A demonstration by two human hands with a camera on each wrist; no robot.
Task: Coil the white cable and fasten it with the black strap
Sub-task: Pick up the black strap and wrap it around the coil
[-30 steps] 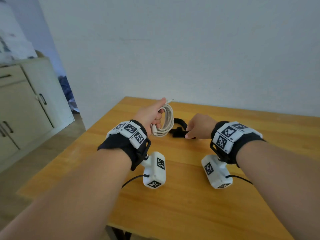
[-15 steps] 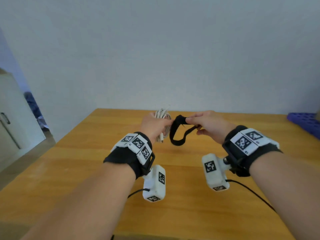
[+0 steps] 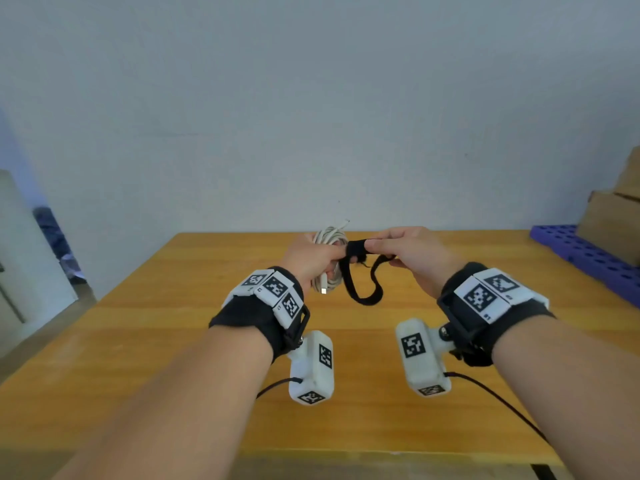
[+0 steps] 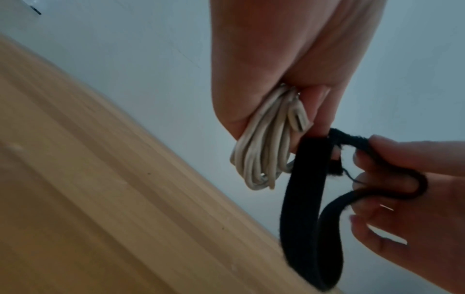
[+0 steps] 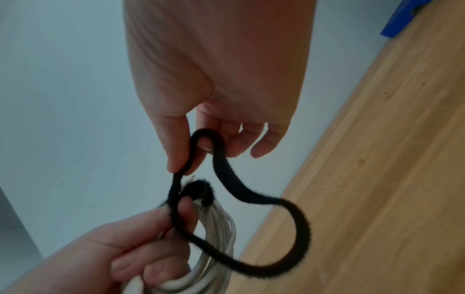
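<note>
My left hand (image 3: 313,261) grips the coiled white cable (image 3: 329,237) above the wooden table (image 3: 173,341); a plug end hangs below the fist. The coil (image 4: 261,155) shows bunched under the fingers in the left wrist view. The black strap (image 3: 360,292) hangs in a loop between both hands. One strap end (image 5: 198,191) lies against the coil (image 5: 219,224) by my left thumb. My right hand (image 3: 405,251) pinches the strap (image 5: 201,139) between thumb and forefinger, its other fingers loosely curled.
A blue perforated tray (image 3: 588,258) lies at the table's far right with cardboard boxes (image 3: 616,216) on it. A pale cabinet (image 3: 20,258) stands left of the table. Bare wall is behind. Camera cords trail from both wrists.
My right hand lifted the black strap off the table and brought it up to the coil. Both hands rose, and the strap end now lies against the cable.
</note>
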